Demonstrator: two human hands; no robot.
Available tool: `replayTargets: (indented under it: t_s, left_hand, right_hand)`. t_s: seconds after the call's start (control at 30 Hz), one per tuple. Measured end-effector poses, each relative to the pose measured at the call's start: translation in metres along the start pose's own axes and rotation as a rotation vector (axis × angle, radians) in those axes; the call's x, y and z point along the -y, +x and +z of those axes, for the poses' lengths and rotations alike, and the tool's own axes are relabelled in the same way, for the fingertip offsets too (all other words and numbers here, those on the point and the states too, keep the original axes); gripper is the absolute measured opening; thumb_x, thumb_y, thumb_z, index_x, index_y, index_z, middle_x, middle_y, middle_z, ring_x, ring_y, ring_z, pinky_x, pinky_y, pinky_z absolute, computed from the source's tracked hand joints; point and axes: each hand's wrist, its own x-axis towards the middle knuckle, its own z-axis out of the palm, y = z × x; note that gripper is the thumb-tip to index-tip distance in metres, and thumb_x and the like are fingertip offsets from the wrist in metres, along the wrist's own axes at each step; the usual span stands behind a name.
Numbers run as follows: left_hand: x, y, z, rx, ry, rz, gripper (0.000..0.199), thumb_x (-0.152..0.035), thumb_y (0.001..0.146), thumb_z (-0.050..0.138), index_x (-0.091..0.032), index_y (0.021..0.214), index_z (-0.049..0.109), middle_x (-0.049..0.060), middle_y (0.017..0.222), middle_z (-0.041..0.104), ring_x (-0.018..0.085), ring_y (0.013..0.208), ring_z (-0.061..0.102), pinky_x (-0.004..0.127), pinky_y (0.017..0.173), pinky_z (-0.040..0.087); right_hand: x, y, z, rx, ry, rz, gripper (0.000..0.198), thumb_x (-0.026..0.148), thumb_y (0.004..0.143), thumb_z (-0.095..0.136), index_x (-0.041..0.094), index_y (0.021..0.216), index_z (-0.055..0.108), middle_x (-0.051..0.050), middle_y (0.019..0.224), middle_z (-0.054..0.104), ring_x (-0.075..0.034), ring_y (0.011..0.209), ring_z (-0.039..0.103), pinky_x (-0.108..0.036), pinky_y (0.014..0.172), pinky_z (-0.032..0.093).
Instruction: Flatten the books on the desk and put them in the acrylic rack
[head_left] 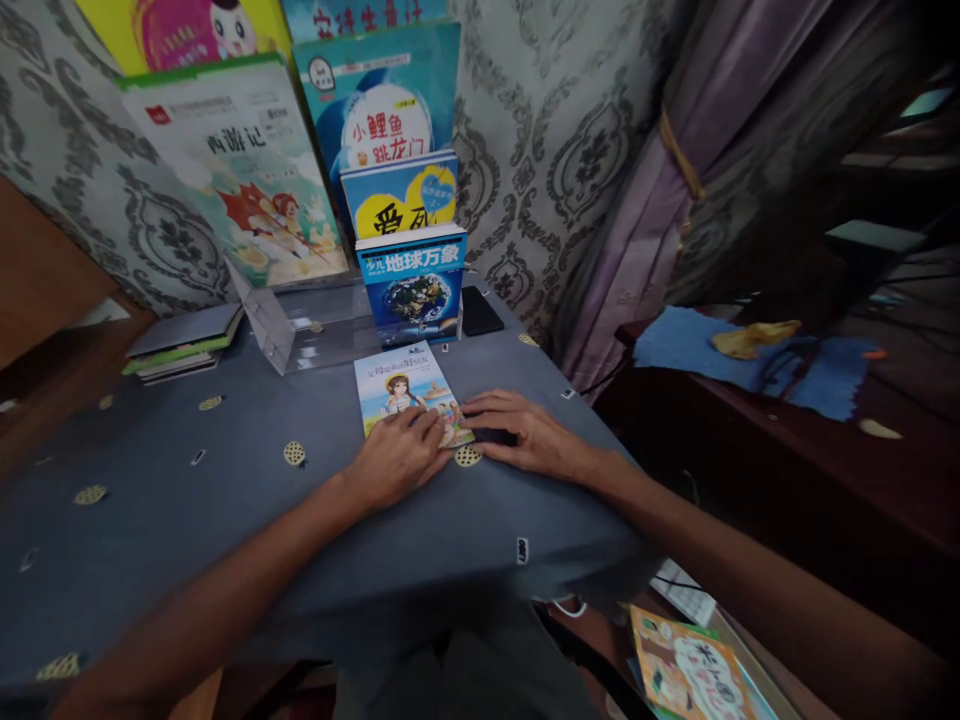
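Note:
A thin picture book (pixel 397 385) with a girl in a yellow hat on its cover lies on the grey-blue tablecloth. My left hand (pixel 397 455) rests on the lower part of that cover, its fingers flat and covering some of the picture. At the book's lower right edge is my right hand (pixel 521 430), with fingers stretched out and thumb apart. Its fingertips touch the book's edge, and a dark gap shows between fingers and thumb. Just behind the book, a blue earth-cover book (pixel 415 290) stands upright in a clear stand.
More books stand behind, including a pale green book (pixel 240 170) and a teal book (pixel 386 95). A black phone (pixel 481 311), a clear bookend (pixel 262 315) and a book stack (pixel 184 345) sit on the table (pixel 225 520). Right is a blue cloth (pixel 690 350); below, an orange book (pixel 694 665).

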Motion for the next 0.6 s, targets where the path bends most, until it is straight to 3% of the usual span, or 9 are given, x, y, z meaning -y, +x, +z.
replayTargets:
  t_s: [0.27,0.6]
  left_hand:
    - [0.002,0.004,-0.013,0.142,-0.008,-0.004,0.032,-0.030,0.106,0.039,-0.014,0.112,0.065,0.011,0.112,0.073,0.024,0.103,0.067,0.034,0.077,0.055]
    - [0.001,0.004,-0.017,0.179,0.000,0.002,0.031,-0.025,0.106,0.037,-0.012,0.116,0.064,0.013,0.116,0.072,0.025,0.105,0.066,0.036,0.077,0.055]
  right_hand:
    - [0.002,0.001,0.000,-0.013,0.040,-0.001,0.038,0.034,0.094,0.066,0.026,0.131,0.066,-0.011,0.125,0.071,-0.026,0.119,0.063,-0.052,0.104,0.050]
    - [0.004,0.001,-0.001,-0.019,0.058,0.009,0.036,0.034,0.095,0.064,0.028,0.131,0.066,-0.009,0.126,0.071,-0.025,0.120,0.063,-0.051,0.102,0.052]
